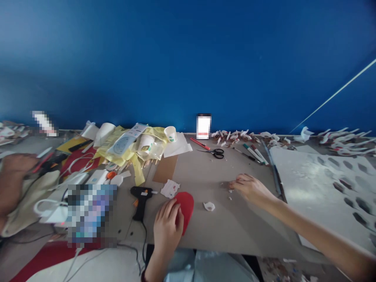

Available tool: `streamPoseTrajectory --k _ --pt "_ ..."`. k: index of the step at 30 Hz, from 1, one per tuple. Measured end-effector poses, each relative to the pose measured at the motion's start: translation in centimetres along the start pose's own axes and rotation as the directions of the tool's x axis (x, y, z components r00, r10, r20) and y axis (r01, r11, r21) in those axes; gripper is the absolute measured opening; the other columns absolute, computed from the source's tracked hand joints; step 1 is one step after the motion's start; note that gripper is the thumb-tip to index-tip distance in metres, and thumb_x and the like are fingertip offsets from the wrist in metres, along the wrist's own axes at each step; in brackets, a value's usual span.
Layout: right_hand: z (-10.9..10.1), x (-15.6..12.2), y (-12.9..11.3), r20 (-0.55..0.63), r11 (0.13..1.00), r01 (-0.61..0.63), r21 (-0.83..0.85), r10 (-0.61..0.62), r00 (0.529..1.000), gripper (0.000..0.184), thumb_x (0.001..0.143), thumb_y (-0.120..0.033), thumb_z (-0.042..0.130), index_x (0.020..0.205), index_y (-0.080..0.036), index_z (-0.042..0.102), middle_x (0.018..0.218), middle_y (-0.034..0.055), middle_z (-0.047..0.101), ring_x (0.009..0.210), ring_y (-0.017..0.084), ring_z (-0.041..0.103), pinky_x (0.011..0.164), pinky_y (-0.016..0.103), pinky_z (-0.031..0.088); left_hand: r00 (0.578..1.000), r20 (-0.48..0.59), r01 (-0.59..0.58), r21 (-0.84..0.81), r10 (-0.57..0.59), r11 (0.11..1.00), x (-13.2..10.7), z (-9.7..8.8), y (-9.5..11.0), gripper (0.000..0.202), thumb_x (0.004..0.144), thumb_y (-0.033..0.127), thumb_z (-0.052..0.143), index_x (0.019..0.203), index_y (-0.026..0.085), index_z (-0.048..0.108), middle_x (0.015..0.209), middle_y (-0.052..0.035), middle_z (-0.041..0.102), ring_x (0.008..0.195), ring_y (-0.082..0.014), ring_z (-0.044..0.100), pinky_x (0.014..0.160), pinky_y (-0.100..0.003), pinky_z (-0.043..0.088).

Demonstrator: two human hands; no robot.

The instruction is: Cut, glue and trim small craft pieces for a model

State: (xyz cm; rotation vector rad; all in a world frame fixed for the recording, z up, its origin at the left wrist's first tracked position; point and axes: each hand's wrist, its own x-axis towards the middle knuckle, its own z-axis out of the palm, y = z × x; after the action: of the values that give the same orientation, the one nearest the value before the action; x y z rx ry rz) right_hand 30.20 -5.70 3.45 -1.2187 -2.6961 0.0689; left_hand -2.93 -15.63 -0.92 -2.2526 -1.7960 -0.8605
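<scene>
My left hand (167, 225) rests on a red rounded paper shape (186, 207) near the table's front edge, its fingers curled over the shape's left side. My right hand (248, 187) reaches further out over the grey table (235, 227), fingertips pinched together at small white scraps (230, 190). What sits between those fingers is too small to name. A small white cut-out piece (209, 206) lies between both hands. A black glue gun (141, 197) lies just left of my left hand.
Scissors (216, 153), a red pen (199, 143) and markers (252, 152) lie at the back. A pile of yellow paper and paper cups (138, 147) sits back left. A white foam sheet with cut-outs (326, 176) covers the right. Another person's hand (13, 176) is at far left.
</scene>
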Motion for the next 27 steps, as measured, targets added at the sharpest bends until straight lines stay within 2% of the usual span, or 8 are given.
streamPoseTrajectory --k 4,7,10,13,16,18,21,27 --pt "-0.8 1.0 0.6 -0.071 0.984 -0.135 0.116 0.144 0.987 0.033 0.087 -0.009 0.043 0.097 -0.024 0.071 0.092 0.0050 0.071 0.088 0.018 0.063 0.079 0.029 0.047 1.000 -0.009 -0.003 -0.006 0.003 1.000 0.0 0.1 -0.1 0.019 0.085 0.016 0.050 0.097 0.018 0.065 0.107 -0.0082 0.069 0.096 -0.0234 0.064 0.082 -0.038 0.050" --pt "-0.5 4.1 1.4 -0.118 0.974 -0.194 0.119 0.208 0.971 0.031 0.088 -0.012 0.044 0.100 -0.024 0.071 0.093 0.0049 0.072 0.092 0.020 0.063 0.081 0.030 0.046 1.000 -0.026 -0.007 -0.007 0.007 1.000 0.1 0.0 0.0 0.020 0.085 0.016 0.050 0.096 0.018 0.066 0.105 -0.0082 0.069 0.095 -0.0225 0.064 0.082 -0.037 0.050" --pt "0.2 8.1 2.0 -0.106 0.968 -0.240 0.078 0.247 0.963 0.029 0.088 -0.014 0.046 0.100 -0.021 0.071 0.094 0.0064 0.071 0.093 0.020 0.062 0.081 0.029 0.045 0.999 -0.034 -0.002 -0.001 0.002 1.000 0.2 -0.1 0.2 0.020 0.084 0.015 0.049 0.094 0.019 0.066 0.104 -0.0087 0.069 0.095 -0.0222 0.065 0.082 -0.037 0.051" --pt "0.8 11.4 2.0 -0.051 0.973 -0.231 0.005 0.231 0.972 0.027 0.089 -0.014 0.048 0.102 -0.019 0.071 0.096 0.0077 0.071 0.097 0.021 0.060 0.083 0.029 0.044 1.000 -0.031 -0.003 0.016 0.003 1.000 0.3 -0.2 0.2 0.020 0.085 0.015 0.048 0.094 0.018 0.066 0.104 -0.0089 0.069 0.094 -0.0227 0.065 0.080 -0.036 0.051" --pt "1.2 12.9 1.7 0.010 0.983 -0.180 -0.039 0.181 0.983 0.027 0.088 -0.013 0.049 0.102 -0.019 0.071 0.094 0.0078 0.072 0.097 0.022 0.058 0.084 0.029 0.042 0.999 -0.037 -0.016 0.020 0.017 1.000 0.3 -0.2 0.2 0.020 0.085 0.015 0.048 0.094 0.019 0.066 0.104 -0.0085 0.070 0.094 -0.0229 0.065 0.079 -0.036 0.051" --pt "1.3 12.8 1.4 0.028 0.985 -0.162 -0.057 0.164 0.986 0.028 0.088 -0.012 0.048 0.103 -0.019 0.071 0.094 0.0080 0.072 0.097 0.022 0.058 0.084 0.029 0.041 0.999 -0.036 -0.012 0.017 0.013 1.000 0.3 -0.2 0.2 0.020 0.085 0.015 0.049 0.094 0.019 0.066 0.104 -0.0084 0.070 0.094 -0.0230 0.065 0.079 -0.037 0.051" --pt "1.5 10.9 1.1 0.040 0.988 -0.141 -0.068 0.144 0.989 0.032 0.087 -0.007 0.047 0.105 -0.020 0.070 0.094 0.0076 0.072 0.099 0.022 0.058 0.083 0.029 0.042 1.000 -0.018 -0.001 0.014 0.001 1.000 0.2 -0.2 0.2 0.020 0.085 0.015 0.049 0.095 0.019 0.066 0.105 -0.0081 0.070 0.094 -0.0231 0.065 0.080 -0.037 0.051" --pt "1.4 3.3 -0.6 -0.053 0.999 -0.022 -0.043 0.020 0.998 0.037 0.084 -0.001 0.044 0.104 -0.018 0.070 0.092 0.0078 0.073 0.092 0.021 0.060 0.080 0.030 0.044 1.000 -0.002 -0.003 0.022 0.003 1.000 0.0 -0.1 0.1 0.020 0.085 0.017 0.049 0.097 0.018 0.066 0.108 -0.0087 0.069 0.097 -0.0238 0.064 0.082 -0.037 0.050"
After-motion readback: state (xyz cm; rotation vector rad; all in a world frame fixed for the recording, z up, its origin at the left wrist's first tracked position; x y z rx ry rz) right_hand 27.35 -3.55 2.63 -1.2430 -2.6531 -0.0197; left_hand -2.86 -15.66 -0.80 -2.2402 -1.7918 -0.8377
